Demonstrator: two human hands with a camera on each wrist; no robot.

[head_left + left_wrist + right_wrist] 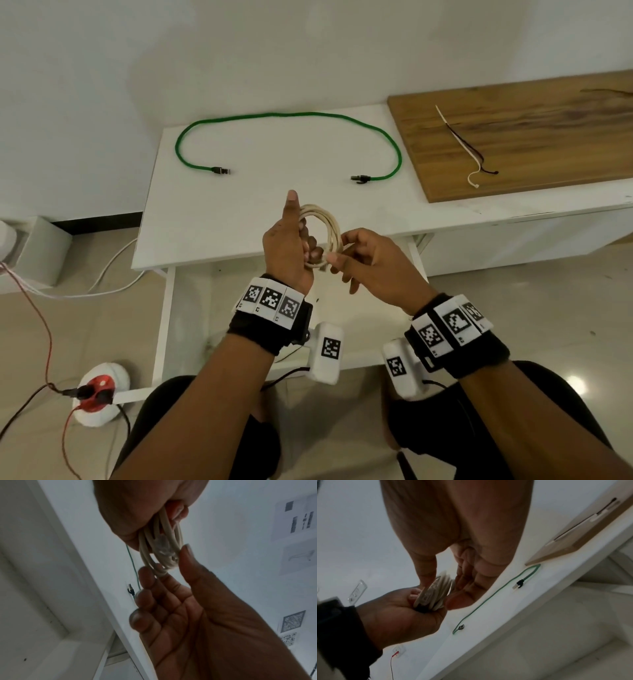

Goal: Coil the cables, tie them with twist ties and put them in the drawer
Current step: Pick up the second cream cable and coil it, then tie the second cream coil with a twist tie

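Head view: left hand (291, 255) up over the near edge of the white table (212, 219), fingers curled through a cream cable (330, 228) wound into a small coil, thumb sticking straight up. Right hand (368, 262) just beside it, thumb and forefinger pinching the lower part of the same coil, remaining fingers loosely bent below. Coil held upright in the air, clear of the tabletop.

Farther back on the table, a green cable (291, 114) lying uncoiled in a wide arch, both plugs pointing inward and well apart from each other. To the right, a wooden board (531, 113) resting on the table, with two twist ties on it (one white (457, 137), one dark (471, 149)) crossing each other along their length.

Left wrist view: several cream loops (163, 547) bunched together, a clear plug visible among them, gripped from above by the left hand (137, 507) and met from below by the right thumb and forefinger (180, 595).

Right wrist view: same coil (435, 593) edge-on between both hands, green cable (488, 597) on the table behind.

Drawer not identifiable with certainty
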